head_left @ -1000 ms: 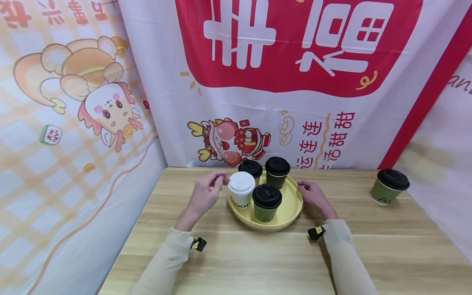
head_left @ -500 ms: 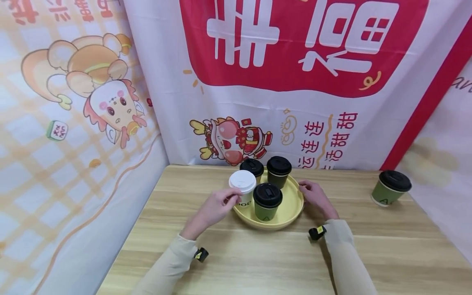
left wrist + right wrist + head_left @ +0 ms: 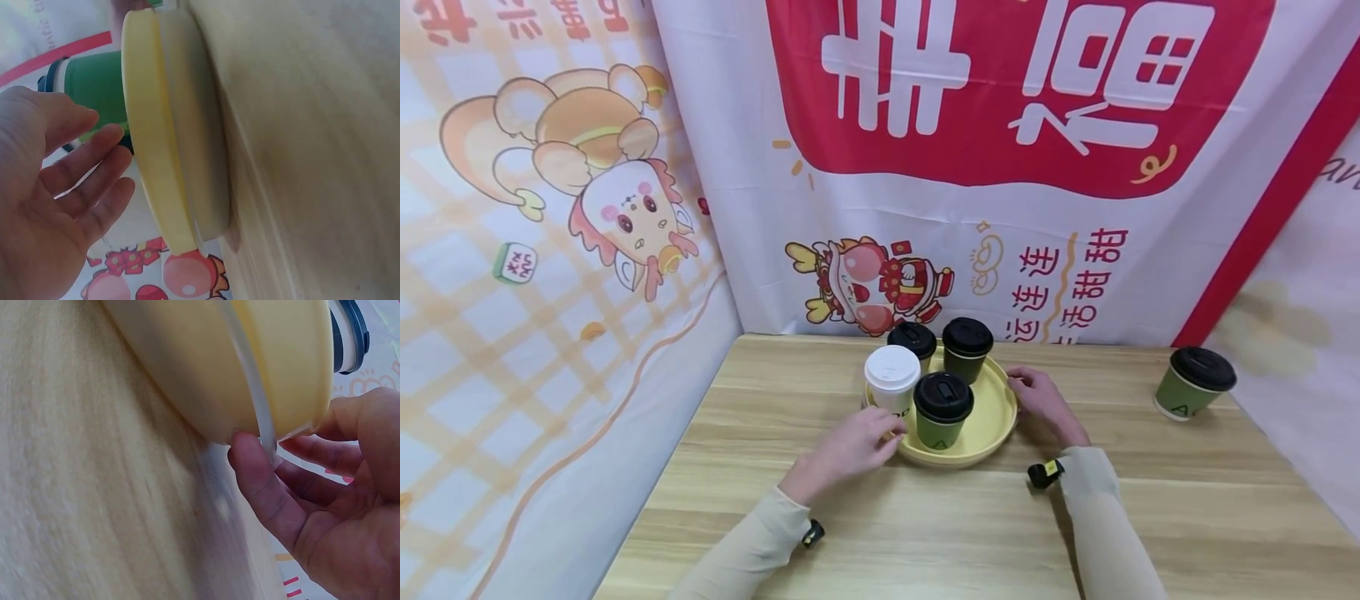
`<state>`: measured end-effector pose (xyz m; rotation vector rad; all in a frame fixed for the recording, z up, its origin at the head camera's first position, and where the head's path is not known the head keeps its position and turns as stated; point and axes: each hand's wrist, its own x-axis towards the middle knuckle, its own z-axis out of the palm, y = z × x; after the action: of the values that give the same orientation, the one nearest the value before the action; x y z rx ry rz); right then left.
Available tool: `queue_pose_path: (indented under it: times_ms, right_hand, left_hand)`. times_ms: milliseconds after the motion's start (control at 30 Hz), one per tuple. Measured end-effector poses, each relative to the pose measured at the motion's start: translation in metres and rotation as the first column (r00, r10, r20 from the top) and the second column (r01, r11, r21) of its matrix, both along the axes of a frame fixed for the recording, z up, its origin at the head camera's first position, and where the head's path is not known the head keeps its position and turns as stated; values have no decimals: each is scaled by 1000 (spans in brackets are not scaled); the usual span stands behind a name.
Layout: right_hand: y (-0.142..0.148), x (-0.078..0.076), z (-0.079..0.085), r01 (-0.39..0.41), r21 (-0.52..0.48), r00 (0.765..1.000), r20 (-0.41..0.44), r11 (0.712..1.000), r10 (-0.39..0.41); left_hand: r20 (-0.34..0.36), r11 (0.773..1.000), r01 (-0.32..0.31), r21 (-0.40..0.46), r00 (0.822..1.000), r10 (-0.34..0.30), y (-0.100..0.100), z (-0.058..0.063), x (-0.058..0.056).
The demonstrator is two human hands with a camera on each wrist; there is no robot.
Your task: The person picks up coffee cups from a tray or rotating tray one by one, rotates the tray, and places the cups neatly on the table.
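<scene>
A round yellow tray (image 3: 994, 421) on the table carries several lidded paper cups. Among them are a white cup (image 3: 892, 371) at its left and a green cup (image 3: 942, 427) with a black lid at the front. Two black-lidded cups, one at back left (image 3: 912, 340) and the other at back right (image 3: 966, 354), stand behind. My left hand (image 3: 856, 446) hovers at the tray's front-left rim, fingers loosely bent and holding nothing, as the left wrist view shows. At the opposite side my right hand (image 3: 350, 500) holds the rim, fingers and thumb around its edge.
Another green cup (image 3: 1191, 387) with a black lid stands alone near the table's right edge. Printed cloth (image 3: 880, 208) hangs right behind the table (image 3: 925, 533), and more cloth (image 3: 572, 333) closes off the left side.
My left hand has moved from beside the white cup's lid, down and toward me past the cup, to the tray's front-left rim. My right hand has stayed at the rim.
</scene>
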<state>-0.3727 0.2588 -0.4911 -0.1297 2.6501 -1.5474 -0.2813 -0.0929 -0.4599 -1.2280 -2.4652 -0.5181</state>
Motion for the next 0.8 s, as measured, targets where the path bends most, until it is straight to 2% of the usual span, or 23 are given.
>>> queue_pose_path:
  times_ms: [233,533,800]
  right_hand:
    - [1,0,0,-19,-43,1000,-6,999,19]
    - [1,1,-2,-42,-117,998,34,992,47]
    - [3,1,-1,-45,-128,998,38,991,50]
  left_hand:
    - [-102,994,-16,-104,995,5,7,-6,4]
    - [-118,984,-38,-173,993,18,12,-9,6]
    - [-122,976,-60,-210,992,34,16,-12,3]
